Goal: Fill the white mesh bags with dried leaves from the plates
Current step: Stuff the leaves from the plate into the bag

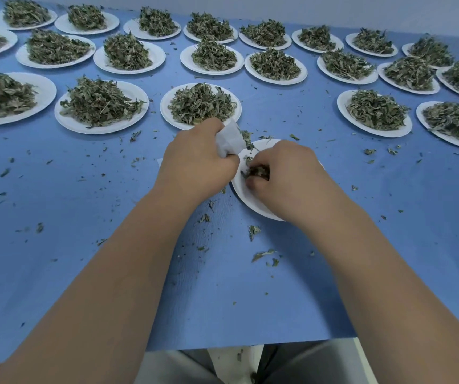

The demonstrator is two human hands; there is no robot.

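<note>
Blue table seen from above, with a pale wall behind its far edge. Near the middle, the left hand grips a white mesh bag, fingers curled round it. The crumpled white fabric sticks up and out from the fist. Whether the mouth of the bag is open cannot be told.

Just to the right lies a white plate, almost bare, its rim touching the left hand. The right hand rests on this plate, fingers curled under, pinching a small clump of dried green leaves. A few loose bits lie on the far rim, beside the bag. Both bare forearms reach in from the bottom corners.

Crumbs of leaf are scattered over the table around the hands. Beyond them stand rows of full plates, each heaped with dried leaves, running across the whole width to the wall. The nearest one sits just behind the left hand.
</note>
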